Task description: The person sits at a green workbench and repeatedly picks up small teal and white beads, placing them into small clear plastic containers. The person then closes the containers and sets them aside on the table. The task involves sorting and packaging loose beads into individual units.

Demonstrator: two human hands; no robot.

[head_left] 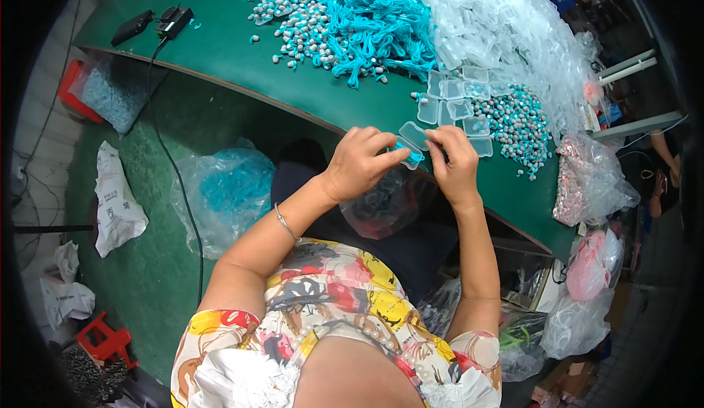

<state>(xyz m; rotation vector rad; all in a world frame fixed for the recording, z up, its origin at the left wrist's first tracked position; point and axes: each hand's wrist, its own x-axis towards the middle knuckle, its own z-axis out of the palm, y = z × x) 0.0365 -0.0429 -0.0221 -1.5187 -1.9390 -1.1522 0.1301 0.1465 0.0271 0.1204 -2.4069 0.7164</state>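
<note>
A small clear plastic box with its lid raised is between my two hands at the table's near edge. Some blue cord lies in it. My left hand is closed, its thumb and fingertips pinching at the cord on the box's left side. On the other side, my right hand pinches the box's rim between thumb and fingers. Just beyond, several more clear boxes stand with lids open. To their right is a pile of small blue-and-grey capsule-shaped pieces.
The green table carries a heap of blue cords, more capsule-shaped pieces and a large mound of clear boxes. A black cable hangs over the edge at left. Filled bags sit on the floor.
</note>
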